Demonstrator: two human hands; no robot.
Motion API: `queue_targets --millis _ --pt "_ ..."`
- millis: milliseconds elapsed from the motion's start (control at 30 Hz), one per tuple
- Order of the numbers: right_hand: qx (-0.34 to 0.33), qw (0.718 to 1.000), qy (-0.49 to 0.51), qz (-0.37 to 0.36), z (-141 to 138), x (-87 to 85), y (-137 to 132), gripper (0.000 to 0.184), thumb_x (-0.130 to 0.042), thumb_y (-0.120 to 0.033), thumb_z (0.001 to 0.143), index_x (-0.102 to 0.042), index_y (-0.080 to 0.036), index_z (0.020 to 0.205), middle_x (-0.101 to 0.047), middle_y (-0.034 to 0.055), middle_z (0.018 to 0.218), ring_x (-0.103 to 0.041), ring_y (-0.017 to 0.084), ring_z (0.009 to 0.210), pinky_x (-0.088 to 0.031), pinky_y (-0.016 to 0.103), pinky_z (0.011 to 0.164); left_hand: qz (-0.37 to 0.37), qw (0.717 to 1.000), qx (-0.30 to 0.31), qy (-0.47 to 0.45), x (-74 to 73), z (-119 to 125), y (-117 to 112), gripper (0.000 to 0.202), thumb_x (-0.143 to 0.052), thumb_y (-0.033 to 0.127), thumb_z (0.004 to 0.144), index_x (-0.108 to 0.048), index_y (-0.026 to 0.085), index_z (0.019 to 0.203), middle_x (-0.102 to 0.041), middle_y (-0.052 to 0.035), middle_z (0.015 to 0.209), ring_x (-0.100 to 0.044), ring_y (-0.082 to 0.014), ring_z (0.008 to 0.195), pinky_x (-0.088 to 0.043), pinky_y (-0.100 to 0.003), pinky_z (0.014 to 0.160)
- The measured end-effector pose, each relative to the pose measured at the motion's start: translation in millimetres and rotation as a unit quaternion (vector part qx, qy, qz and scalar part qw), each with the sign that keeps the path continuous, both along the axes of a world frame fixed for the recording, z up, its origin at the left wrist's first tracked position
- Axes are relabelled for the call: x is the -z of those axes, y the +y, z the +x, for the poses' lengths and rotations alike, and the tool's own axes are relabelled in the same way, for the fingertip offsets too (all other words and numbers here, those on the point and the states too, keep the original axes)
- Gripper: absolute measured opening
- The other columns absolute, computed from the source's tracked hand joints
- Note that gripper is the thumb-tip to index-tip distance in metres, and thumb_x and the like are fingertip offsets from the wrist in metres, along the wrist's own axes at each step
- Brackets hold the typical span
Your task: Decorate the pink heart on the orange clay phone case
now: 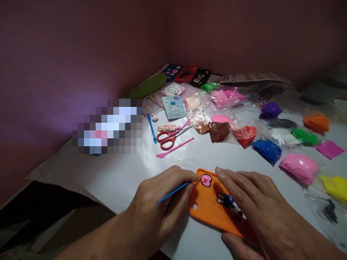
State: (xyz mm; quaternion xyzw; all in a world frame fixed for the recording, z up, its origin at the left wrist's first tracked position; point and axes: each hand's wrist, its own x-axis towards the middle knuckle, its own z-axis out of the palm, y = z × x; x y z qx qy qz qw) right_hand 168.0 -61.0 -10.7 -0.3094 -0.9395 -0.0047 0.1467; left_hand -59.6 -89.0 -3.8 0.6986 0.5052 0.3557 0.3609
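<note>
An orange phone case (pixel 207 207) lies at a slant on the white-covered table. Near its upper left corner sits a pink heart (pixel 206 180) with a dark outline and a red mark inside. A blue, white and black figure (pixel 230 204) decorates its middle, partly covered by my fingers. My left hand (pixel 162 202) pinches a thin blue modelling tool (pixel 173 193), fingertips close beside the heart; the tool's working tip is hidden. My right hand (pixel 260 206) holds the case, fingers across its far edge and thumb at the near edge.
Red scissors (pixel 166 140), a pink tool (pixel 175 148) and a blue tool (pixel 151 128) lie beyond my left hand. Bags of coloured clay, including pink (pixel 299 168) and blue (pixel 267 151), spread rightward. Decorated cases (pixel 187 74) lie at the back; a blurred bright object (pixel 108 126) stands left.
</note>
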Motion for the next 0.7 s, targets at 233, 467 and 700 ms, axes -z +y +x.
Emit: queue_targets --millis 233,467,700 --pt "0.0 1.0 -0.006 -0.007 2.0 6.2 1.0 0.065 -0.055 -0.029 0.075 -0.039 -0.009 0.134 -0.053 0.0142 0.123 -0.047 0.028 0.104 -0.047 0.044 0.084 -0.047 0.999 0.014 0.001 -2.6 0.7 1.0 0.013 -0.049 0.017 0.093 -0.058 0.024 0.099 -0.064 0.0027 0.091 -0.06 -0.0089 0.078 -0.048 -0.019 0.076" --pt "0.0 1.0 -0.018 -0.013 1.5 2.8 0.4 0.062 -0.056 -0.033 0.077 -0.041 -0.011 0.134 -0.055 0.0117 0.122 -0.047 0.027 0.102 -0.046 0.042 0.084 -0.067 0.998 0.014 -0.004 -1.4 1.6 2.9 0.017 -0.048 0.02 0.094 -0.06 0.023 0.106 -0.064 0.0014 0.092 -0.06 -0.0099 0.078 -0.049 -0.02 0.073" --pt "-0.001 1.0 -0.018 -0.003 0.4 3.0 1.7 0.06 -0.055 -0.034 0.077 -0.042 -0.011 0.132 -0.056 0.0117 0.12 -0.047 0.027 0.101 -0.044 0.042 0.083 -0.077 0.996 0.038 -0.007 -3.2 -2.9 3.8 0.015 -0.049 0.021 0.093 -0.06 0.024 0.104 -0.064 0.0027 0.091 -0.06 -0.0091 0.079 -0.049 -0.018 0.074"
